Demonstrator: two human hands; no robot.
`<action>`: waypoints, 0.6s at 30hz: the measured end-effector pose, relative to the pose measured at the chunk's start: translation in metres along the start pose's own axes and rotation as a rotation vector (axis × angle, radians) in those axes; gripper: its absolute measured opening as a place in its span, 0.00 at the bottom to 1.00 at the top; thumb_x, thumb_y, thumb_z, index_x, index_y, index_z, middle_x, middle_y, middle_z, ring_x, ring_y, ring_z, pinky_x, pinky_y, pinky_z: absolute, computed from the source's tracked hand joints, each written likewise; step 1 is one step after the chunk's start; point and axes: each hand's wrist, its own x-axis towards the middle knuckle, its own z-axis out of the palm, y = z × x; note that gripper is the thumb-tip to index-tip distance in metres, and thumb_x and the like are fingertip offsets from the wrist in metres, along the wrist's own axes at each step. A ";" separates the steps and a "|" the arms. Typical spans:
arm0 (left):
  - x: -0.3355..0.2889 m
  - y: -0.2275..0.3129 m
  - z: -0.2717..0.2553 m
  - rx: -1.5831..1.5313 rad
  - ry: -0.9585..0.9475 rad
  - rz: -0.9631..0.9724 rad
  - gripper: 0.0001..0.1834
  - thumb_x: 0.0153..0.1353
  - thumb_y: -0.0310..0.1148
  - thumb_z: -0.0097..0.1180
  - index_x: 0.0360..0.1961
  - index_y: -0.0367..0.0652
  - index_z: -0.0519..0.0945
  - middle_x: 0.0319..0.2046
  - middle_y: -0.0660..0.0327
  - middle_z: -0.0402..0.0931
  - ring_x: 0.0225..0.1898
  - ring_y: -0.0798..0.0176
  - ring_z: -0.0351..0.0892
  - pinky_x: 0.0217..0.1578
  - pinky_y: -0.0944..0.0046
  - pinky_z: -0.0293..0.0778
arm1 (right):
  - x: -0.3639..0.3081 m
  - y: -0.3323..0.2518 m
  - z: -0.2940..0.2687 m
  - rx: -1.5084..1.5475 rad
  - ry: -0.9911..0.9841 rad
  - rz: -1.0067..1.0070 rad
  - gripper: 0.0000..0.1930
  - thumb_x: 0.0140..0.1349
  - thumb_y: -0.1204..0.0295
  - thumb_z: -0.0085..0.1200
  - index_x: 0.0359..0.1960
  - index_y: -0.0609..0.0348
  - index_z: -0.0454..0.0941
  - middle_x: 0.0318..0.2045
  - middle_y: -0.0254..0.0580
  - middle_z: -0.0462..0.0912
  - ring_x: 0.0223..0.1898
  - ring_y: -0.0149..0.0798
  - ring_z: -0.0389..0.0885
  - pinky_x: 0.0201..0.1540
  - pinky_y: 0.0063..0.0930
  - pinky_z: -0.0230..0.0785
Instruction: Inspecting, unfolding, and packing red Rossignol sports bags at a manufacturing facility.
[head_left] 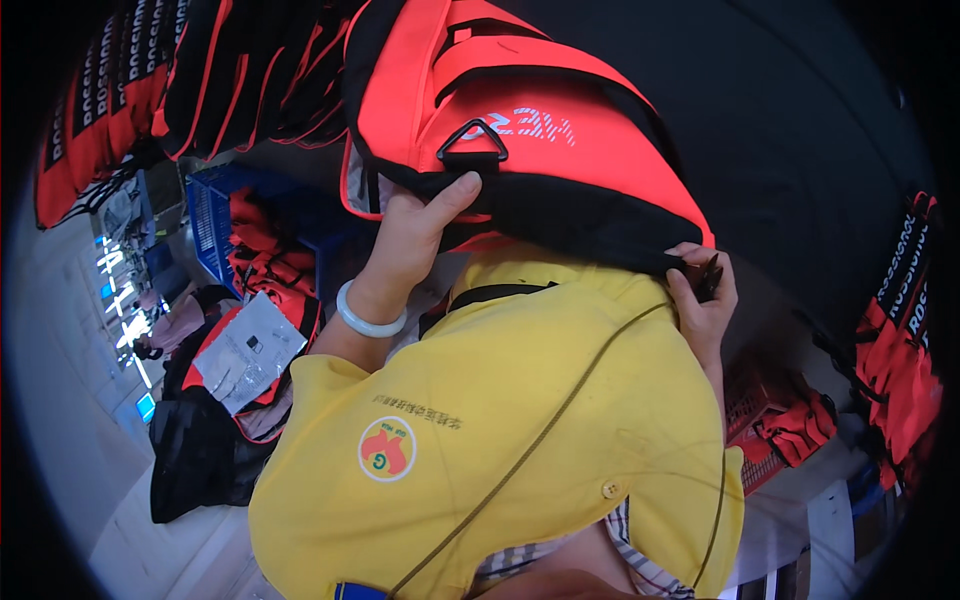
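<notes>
A bright red and black fabric bag (pixel 570 150) lies in front of me, its black edge toward my body. On it are a black triangular ring on a short strap (pixel 473 143) and pale printing. My left hand (pixel 425 225) grips the black edge below the ring, thumb on top and fingers hidden underneath; a pale bangle (pixel 370 313) circles that wrist. At the bag's near right corner, my right hand (pixel 705 300) is closed, pinching the edge. A small dark object (pixel 711 277) shows between its fingers, too unclear to name.
Red and black bags (pixel 240 80) hang at the far left, and more red straps or bags (pixel 900 340) at the right. A blue crate (pixel 208 225) with red pieces, a bag under a clear packet (pixel 250 350), and a red crate (pixel 752 410) stand nearby. A dark surface (pixel 790 140) lies beyond.
</notes>
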 end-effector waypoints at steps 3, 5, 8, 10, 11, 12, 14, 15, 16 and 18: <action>0.006 0.000 0.000 0.060 -0.078 0.092 0.16 0.60 0.26 0.64 0.48 0.36 0.79 0.43 0.64 0.79 0.45 0.68 0.77 0.50 0.66 0.73 | -0.005 -0.003 -0.006 -0.029 0.130 0.012 0.10 0.58 0.86 0.56 0.38 0.60 0.72 0.44 0.39 0.81 0.33 0.18 0.68 0.37 0.13 0.60; 0.007 -0.002 -0.006 0.163 -0.107 0.125 0.15 0.59 0.26 0.64 0.48 0.36 0.80 0.43 0.64 0.79 0.44 0.68 0.78 0.49 0.66 0.73 | -0.012 -0.001 -0.014 -0.123 0.319 -0.018 0.07 0.62 0.83 0.53 0.41 0.61 0.74 0.45 0.39 0.82 0.36 0.20 0.72 0.38 0.14 0.63; 0.008 0.006 -0.011 0.299 -0.166 0.148 0.14 0.59 0.27 0.66 0.46 0.36 0.81 0.42 0.64 0.80 0.43 0.68 0.78 0.47 0.66 0.74 | -0.030 0.006 -0.059 -0.304 0.355 0.337 0.06 0.66 0.75 0.52 0.42 0.62 0.76 0.44 0.39 0.82 0.38 0.25 0.76 0.43 0.20 0.67; 0.010 0.006 -0.013 0.341 -0.239 0.140 0.15 0.59 0.27 0.66 0.47 0.36 0.81 0.42 0.64 0.81 0.43 0.69 0.78 0.47 0.67 0.74 | -0.047 0.033 -0.102 -0.417 0.297 0.457 0.09 0.65 0.74 0.54 0.44 0.63 0.76 0.44 0.41 0.82 0.40 0.30 0.78 0.46 0.23 0.68; 0.010 0.007 -0.012 0.341 -0.238 0.144 0.15 0.59 0.27 0.66 0.47 0.36 0.81 0.42 0.64 0.81 0.43 0.69 0.78 0.47 0.67 0.74 | -0.055 0.044 -0.113 -0.527 0.230 0.581 0.11 0.65 0.73 0.55 0.47 0.64 0.76 0.44 0.44 0.82 0.42 0.35 0.80 0.48 0.26 0.70; 0.009 0.009 -0.010 0.327 -0.253 0.147 0.15 0.59 0.27 0.66 0.47 0.36 0.81 0.42 0.64 0.81 0.43 0.69 0.78 0.46 0.66 0.74 | -0.062 0.045 -0.114 -0.529 0.229 0.578 0.11 0.65 0.73 0.55 0.47 0.64 0.76 0.44 0.44 0.82 0.42 0.35 0.80 0.48 0.26 0.70; 0.009 0.010 -0.009 0.313 -0.267 0.151 0.15 0.59 0.27 0.66 0.47 0.36 0.81 0.41 0.64 0.82 0.43 0.69 0.78 0.46 0.66 0.74 | -0.072 0.046 -0.117 -1.109 0.148 0.508 0.18 0.62 0.72 0.58 0.52 0.65 0.74 0.46 0.51 0.82 0.46 0.47 0.82 0.54 0.32 0.70; 0.012 0.008 -0.010 0.341 -0.298 0.142 0.14 0.59 0.27 0.65 0.46 0.36 0.81 0.40 0.64 0.82 0.43 0.68 0.79 0.47 0.66 0.74 | -0.069 0.045 -0.115 -1.110 0.159 0.513 0.18 0.62 0.72 0.58 0.52 0.65 0.74 0.46 0.51 0.82 0.46 0.47 0.82 0.54 0.32 0.70; 0.014 0.007 -0.009 0.368 -0.335 0.127 0.13 0.60 0.27 0.65 0.46 0.36 0.81 0.39 0.64 0.82 0.43 0.68 0.79 0.47 0.65 0.74 | -0.064 0.042 -0.111 -1.060 0.149 0.400 0.19 0.62 0.73 0.58 0.53 0.65 0.74 0.46 0.52 0.81 0.47 0.47 0.81 0.54 0.33 0.71; 0.021 0.007 -0.008 0.549 -0.323 0.293 0.12 0.60 0.27 0.65 0.45 0.37 0.82 0.38 0.64 0.82 0.42 0.67 0.79 0.47 0.65 0.73 | -0.049 0.034 -0.100 -0.966 0.137 0.189 0.21 0.60 0.74 0.59 0.55 0.65 0.73 0.47 0.52 0.81 0.49 0.48 0.81 0.55 0.35 0.71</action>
